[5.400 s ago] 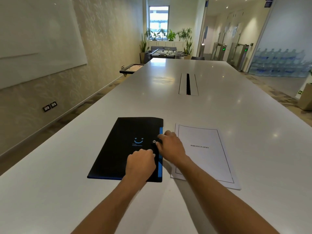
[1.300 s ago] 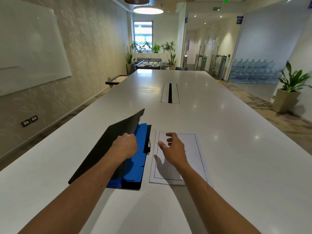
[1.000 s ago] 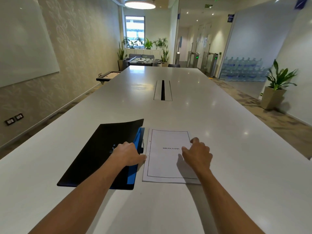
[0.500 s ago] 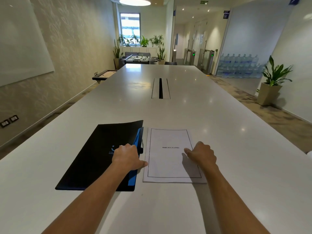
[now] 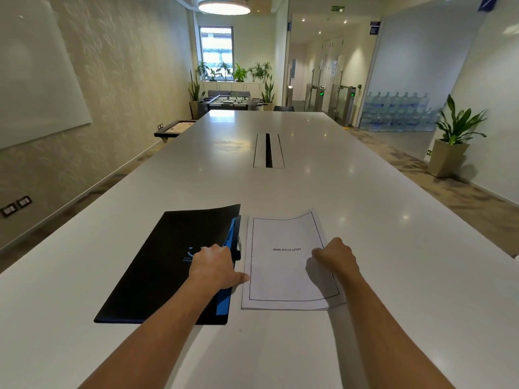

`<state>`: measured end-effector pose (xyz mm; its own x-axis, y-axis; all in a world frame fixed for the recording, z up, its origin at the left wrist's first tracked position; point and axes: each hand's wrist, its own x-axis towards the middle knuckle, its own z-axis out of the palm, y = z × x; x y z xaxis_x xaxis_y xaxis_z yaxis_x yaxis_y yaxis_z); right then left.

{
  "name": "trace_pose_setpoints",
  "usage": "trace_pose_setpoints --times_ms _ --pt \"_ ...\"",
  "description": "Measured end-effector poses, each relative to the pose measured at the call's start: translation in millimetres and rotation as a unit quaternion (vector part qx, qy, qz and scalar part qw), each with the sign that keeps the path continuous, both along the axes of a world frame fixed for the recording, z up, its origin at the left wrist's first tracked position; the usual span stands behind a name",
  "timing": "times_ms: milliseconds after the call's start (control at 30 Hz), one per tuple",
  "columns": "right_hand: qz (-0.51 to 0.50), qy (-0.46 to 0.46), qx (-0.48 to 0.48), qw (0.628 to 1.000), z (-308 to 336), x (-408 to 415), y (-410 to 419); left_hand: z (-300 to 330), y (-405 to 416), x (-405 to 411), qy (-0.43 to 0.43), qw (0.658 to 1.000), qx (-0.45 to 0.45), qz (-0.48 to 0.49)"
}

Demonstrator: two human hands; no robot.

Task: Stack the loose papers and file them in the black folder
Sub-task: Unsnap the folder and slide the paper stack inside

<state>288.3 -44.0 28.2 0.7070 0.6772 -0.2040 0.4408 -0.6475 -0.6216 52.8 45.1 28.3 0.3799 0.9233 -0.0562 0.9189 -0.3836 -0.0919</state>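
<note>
In the head view, the black folder (image 5: 168,265) lies flat on the white tabletop (image 5: 393,262), just left of the stack of papers (image 5: 283,273); the two nearly touch along their long edges. The folder's long axis runs away from the person and leans a little to the right at the far end, and its blue inner pocket (image 5: 229,242) shows along the right edge, where the cover's far corner stands slightly lifted. The papers sit with their long axis pointing straight away from the person, the word BIBLIOGRAPHY reading upright toward the wearer, and the far edge curls up a little.

The left hand (image 5: 214,266) rests on the folder's right edge with fingers loosely curled and the thumb reaching onto the near-left margin of the papers; it seems to be pinning the cover down and steadying the sheets rather than gripping anything. The right hand (image 5: 335,258) sits curled at the right edge of the stack, fingers bent as if nipping or squaring that edge; whether it actually pinches the sheets I cannot tell. Probably the stack is being aligned before it goes into the folder.
</note>
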Motion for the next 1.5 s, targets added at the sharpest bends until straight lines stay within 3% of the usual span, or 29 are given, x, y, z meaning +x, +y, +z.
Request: trace_pose_setpoints --times_ms 133,300,567,967,1133,1367,1500 --pt "-0.008 -0.07 -0.036 0.997 -2 -11 6 0 -1 -1 -0.002 1.0 0.005 -0.005" --pt "0.014 -0.083 -0.023 0.996 -5 -11 11 -1 0 -1 -0.006 1.0 0.005 -0.006" --pt "0.005 -0.037 -0.001 0.999 3 -11 11 0 0 -1 -0.001 1.0 -0.004 -0.005" --pt "0.037 0.143 0.108 0.983 6 6 9 -1 0 -2 -0.012 1.0 0.002 -0.008" --pt "0.037 0.162 0.117 0.979 3 6 9 0 -1 -2 -0.011 1.0 0.008 -0.007" --pt "-0.047 0.159 0.147 0.975 -10 16 3 -1 -3 -3 -0.009 1.0 0.009 -0.006" --pt "0.001 0.143 0.107 0.984 -10 14 -4 2 -6 -2 -0.012 1.0 0.003 0.002"
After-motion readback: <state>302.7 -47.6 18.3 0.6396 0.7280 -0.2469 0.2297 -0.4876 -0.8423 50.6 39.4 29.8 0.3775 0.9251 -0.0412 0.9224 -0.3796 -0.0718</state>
